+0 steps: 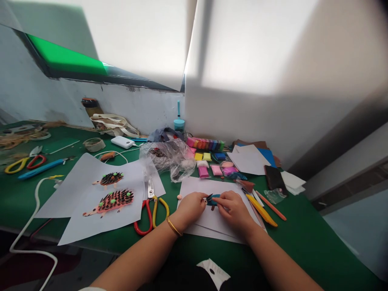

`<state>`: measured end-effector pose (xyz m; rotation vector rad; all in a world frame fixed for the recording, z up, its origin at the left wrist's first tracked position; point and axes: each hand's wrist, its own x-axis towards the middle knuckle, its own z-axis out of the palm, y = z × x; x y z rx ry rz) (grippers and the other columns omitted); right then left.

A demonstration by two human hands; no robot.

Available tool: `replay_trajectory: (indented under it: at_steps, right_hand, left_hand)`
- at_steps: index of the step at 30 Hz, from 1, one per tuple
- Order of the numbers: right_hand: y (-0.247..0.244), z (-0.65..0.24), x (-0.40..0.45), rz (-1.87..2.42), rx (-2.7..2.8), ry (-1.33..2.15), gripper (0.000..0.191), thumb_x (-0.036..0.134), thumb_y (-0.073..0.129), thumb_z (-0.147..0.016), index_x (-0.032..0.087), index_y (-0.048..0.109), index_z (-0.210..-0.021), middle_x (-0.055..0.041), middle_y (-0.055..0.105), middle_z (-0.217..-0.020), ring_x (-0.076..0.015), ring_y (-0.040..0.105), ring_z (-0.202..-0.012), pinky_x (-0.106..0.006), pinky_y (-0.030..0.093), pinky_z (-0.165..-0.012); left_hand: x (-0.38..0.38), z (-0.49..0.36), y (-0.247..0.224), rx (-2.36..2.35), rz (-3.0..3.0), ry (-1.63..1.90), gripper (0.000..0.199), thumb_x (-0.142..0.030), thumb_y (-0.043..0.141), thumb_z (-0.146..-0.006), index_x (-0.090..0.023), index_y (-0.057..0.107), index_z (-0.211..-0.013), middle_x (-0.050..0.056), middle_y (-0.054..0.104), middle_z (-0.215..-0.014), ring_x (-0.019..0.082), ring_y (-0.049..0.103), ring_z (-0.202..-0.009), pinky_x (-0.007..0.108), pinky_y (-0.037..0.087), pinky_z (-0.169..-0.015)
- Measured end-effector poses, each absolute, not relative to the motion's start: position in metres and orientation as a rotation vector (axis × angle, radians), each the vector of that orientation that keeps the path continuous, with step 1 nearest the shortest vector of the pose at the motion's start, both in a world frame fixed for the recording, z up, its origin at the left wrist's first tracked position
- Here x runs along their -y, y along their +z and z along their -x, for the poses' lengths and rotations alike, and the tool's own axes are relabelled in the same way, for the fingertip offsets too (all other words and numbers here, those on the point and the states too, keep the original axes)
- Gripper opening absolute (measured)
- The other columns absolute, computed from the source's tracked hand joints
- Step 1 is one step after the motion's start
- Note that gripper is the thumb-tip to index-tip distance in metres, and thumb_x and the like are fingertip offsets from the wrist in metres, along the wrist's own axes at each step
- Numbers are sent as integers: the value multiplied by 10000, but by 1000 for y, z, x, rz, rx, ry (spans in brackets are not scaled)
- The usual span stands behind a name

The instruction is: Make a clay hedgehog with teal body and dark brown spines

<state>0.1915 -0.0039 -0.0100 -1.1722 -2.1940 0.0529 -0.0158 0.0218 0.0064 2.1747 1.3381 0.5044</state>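
Observation:
A small blue clay hedgehog figure [216, 199] with dark pointed spikes and a pale face lies on a stack of white paper [206, 230]. My left hand [193, 208] is at its face end, fingers closed beside the spikes. Over the blue body, the fingers of my right hand [233, 207] are pinched together. Whatever small piece either hand holds is too small to make out. Just left of my left hand lies a little peach clay ball [179, 197]. Scissors [151, 206] with one red and one yellow handle rest to the left.
Paper sheets [71, 192] at left carry two finished-looking clay hedgehogs [110, 201]. Behind my hands are clay packets [203, 171] and a crumpled plastic bag [172, 155]. A yellow craft knife [261, 210] and an orange stick [273, 208] lie right. More scissors [26, 161] sit far left.

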Motion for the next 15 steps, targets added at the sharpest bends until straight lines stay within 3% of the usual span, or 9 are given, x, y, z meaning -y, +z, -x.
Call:
replay_trajectory:
  at_steps: [15]
  right_hand:
    - [-12,-188,3,1202,2214,34,280,171,578,-866,285,746,-1059,-56,666,-860,-202,567,-830,-347,400,-742]
  left_hand:
    - [-21,14,8,-1374,-2192,445,386,-195,456,-863,-222,706,-1156,73,718,-1132,232,644,-1055,332,452,-943]
